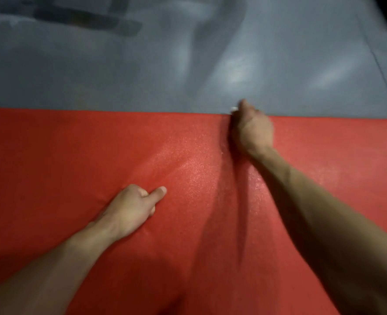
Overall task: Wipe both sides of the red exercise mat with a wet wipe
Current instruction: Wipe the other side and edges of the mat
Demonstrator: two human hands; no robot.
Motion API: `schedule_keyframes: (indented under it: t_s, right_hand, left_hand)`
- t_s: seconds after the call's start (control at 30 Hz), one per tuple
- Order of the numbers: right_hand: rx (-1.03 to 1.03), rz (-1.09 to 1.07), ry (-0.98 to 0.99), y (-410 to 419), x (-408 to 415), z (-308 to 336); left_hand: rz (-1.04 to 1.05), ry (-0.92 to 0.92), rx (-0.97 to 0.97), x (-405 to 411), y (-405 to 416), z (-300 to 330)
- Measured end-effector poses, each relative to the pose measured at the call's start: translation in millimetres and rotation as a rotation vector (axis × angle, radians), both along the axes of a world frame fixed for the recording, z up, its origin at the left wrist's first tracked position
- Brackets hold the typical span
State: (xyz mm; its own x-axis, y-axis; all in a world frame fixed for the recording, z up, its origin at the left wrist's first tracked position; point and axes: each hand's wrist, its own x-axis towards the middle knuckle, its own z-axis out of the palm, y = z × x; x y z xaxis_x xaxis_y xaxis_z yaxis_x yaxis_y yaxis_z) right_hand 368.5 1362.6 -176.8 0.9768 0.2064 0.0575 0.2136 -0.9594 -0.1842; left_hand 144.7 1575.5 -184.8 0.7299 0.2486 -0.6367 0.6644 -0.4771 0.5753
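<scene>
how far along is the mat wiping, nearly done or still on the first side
Cannot say nearly done. The red mat lies flat on the grey floor, one face up. A glistening, seemingly wet streak runs down its middle, so part looks wiped. In hand: the right hand is at the far edge with a bit of white, likely the wipe, under it; the left hand rests on the mat. Left: duller areas, and the underside, whose state isn't visible.

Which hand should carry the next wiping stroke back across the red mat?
Right. The right hand already holds the white wet wipe at the far edge of the red foam exercise mat; the left hand only rests on it, empty.
</scene>
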Motion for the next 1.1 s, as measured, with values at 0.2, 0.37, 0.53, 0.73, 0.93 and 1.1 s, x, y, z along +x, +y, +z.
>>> schedule_keyframes:
  t_s: [0.2,0.37,0.53,0.73,0.93,1.1]
  right_hand:
    - [0.095,0.543,-0.132,72,-54,-7]
    - [-0.158,-0.091,0.0,-79,8,9]
    - [-0.082,-0.24,-0.01,-61,-1,7]
    - [0.068,0.457,-0.098,102,-78,-14]
    - [-0.178,0.01,-0.002,-77,-6,8]
    - [-0.097,-0.241,-0.01,-105,-12,18]
  left_hand:
    - [0.015,0.004,-0.001,-1,-2,3]
    - [-0.008,0.006,0.001,0,-1,2]
    - [-0.001,0.016,-0.005,1,-1,3]
    - [0.031,-0.014,-0.018,0,-2,1]
    - [0.013,-0.018,-0.012,0,-2,-2]
    - [0.027,-0.006,-0.034,0,0,-3]
